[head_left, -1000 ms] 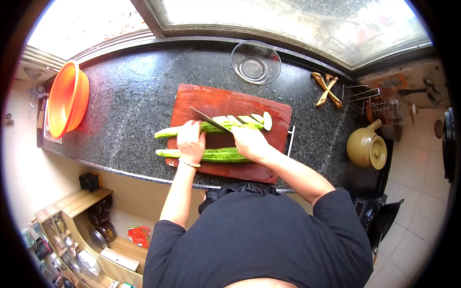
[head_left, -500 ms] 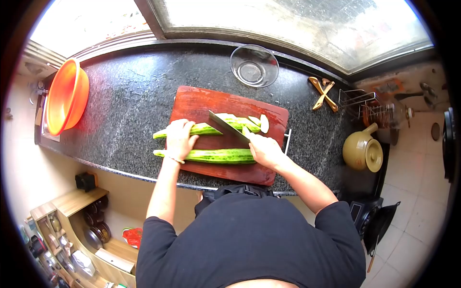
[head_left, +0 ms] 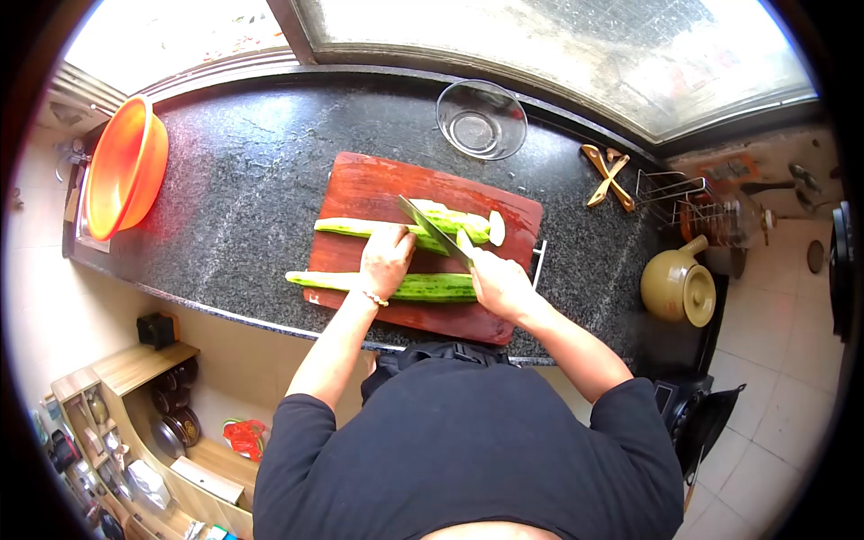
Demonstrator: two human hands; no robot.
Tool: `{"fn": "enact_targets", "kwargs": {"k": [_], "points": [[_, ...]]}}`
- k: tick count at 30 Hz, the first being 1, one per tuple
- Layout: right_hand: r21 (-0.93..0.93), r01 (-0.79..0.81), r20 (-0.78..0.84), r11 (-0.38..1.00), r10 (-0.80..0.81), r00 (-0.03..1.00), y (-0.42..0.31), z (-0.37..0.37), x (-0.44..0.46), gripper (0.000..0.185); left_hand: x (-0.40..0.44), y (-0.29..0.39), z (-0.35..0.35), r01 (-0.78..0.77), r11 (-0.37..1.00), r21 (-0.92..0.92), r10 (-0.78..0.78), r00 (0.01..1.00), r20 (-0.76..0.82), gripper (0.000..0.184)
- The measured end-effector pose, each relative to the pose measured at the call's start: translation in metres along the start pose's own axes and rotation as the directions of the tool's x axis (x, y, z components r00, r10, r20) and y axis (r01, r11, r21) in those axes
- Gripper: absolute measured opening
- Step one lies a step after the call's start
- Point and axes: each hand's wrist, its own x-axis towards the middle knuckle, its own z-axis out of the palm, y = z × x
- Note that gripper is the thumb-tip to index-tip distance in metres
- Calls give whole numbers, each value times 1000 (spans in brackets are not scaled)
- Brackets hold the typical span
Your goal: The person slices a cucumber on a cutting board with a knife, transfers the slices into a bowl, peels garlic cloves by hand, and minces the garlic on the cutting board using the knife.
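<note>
My right hand (head_left: 501, 284) is closed round the handle of a kitchen knife (head_left: 428, 225), its blade slanting up and left across the farther green gourd (head_left: 346, 227). That gourd is long, pale green and streaked darker. My left hand (head_left: 387, 259) has its fingers curled onto it, just left of the blade. Right of the blade lie cut pieces (head_left: 459, 219), with one pale slice (head_left: 496, 229) at the end. A second, whole gourd (head_left: 432, 287) rests nearer my body, partly under my left hand. Everything lies on a reddish-brown cutting board (head_left: 369, 184).
A glass bowl (head_left: 481, 120) stands behind the board by the window. An orange basin (head_left: 126, 169) is at the far left of the dark counter (head_left: 234, 198). To the right are crossed wooden utensils (head_left: 608, 177), a wire rack (head_left: 670, 191) and a lidded clay pot (head_left: 677, 284).
My left hand has moved right along the farther gourd, closer to the knife. That gourd has slid right, its left end now on the board. The knife hand stays nearly in place.
</note>
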Motion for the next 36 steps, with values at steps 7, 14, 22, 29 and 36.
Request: {"fn": "enact_targets", "kwargs": {"k": [7,14,22,29,36], "points": [[23,-56,46,998,55,997,-14,-3,-1,59,3,3,8,39,999,-1,-39,998,-50,19],[-54,-53,47,997,56,997,-21,19,31,26,3,4,5,43,999,2,-43,998,-46,14],[-38,-33,51,999,35,998,-31,-3,22,19,-4,-8,0,70,997,23,-68,993,-94,9],[-101,78,18,992,-76,997,-32,23,39,19,-3,-5,-2,66,996,57,-60,993,-100,9],[-81,-33,121,996,43,992,-46,-1,34,26,-8,-10,-3,118,993,6,-116,984,-134,11]]}}
